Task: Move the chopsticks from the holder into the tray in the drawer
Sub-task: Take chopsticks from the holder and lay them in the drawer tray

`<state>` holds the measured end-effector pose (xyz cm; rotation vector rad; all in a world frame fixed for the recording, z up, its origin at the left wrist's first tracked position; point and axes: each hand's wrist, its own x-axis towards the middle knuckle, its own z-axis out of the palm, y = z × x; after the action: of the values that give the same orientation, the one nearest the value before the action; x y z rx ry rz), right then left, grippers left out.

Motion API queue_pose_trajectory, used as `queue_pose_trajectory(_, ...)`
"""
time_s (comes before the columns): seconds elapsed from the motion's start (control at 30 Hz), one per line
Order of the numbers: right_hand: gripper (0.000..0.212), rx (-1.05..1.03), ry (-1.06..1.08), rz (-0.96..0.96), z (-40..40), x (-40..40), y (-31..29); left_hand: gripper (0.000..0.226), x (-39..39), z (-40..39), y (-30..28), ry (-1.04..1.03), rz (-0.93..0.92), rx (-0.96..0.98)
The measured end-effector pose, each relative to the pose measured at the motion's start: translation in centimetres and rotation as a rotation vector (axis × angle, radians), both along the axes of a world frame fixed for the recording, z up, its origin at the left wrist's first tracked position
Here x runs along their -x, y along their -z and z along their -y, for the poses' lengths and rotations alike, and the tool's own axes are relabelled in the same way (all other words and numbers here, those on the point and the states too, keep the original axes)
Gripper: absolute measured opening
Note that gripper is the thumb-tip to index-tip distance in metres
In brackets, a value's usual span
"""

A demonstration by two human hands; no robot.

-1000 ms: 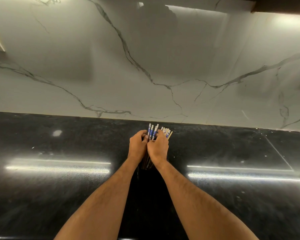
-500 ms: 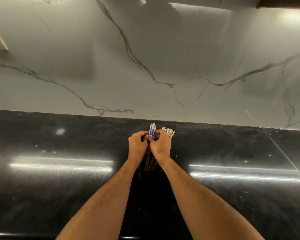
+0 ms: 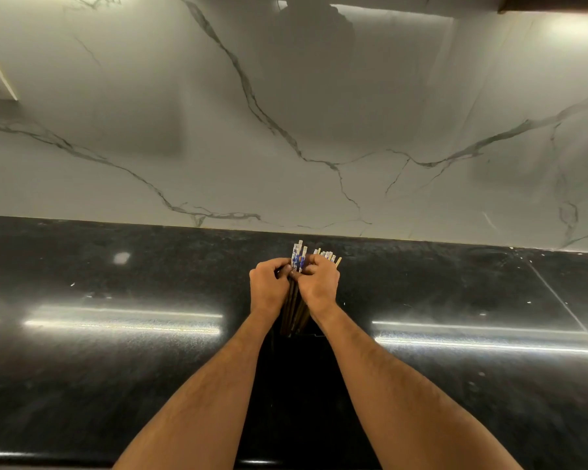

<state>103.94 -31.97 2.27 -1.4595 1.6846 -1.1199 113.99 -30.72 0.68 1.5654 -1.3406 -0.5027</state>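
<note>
Black countertop point(image 3: 116, 368), left hand point(image 3: 269, 288) and right hand point(image 3: 318, 286) clamped around chopsticks point(image 3: 297, 261), tops above grip

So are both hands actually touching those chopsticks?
Touching. The head view shows the left hand and right hand wrapped around the chopsticks, whose tips poke out above.

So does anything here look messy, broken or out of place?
Nothing stands out. Both hands, left hand and right hand, are closed around one bundle of chopsticks over the dark counter, which shows only light glare and faint specks.
</note>
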Motion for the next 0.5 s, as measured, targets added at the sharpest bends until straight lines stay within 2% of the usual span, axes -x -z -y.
queue_pose_trajectory(0.5,0.027,-0.063,-0.074,0.065,-0.18,-0.04,-0.52,0.028,-0.49,-0.59,-0.11,0.0,0.005,-0.006)
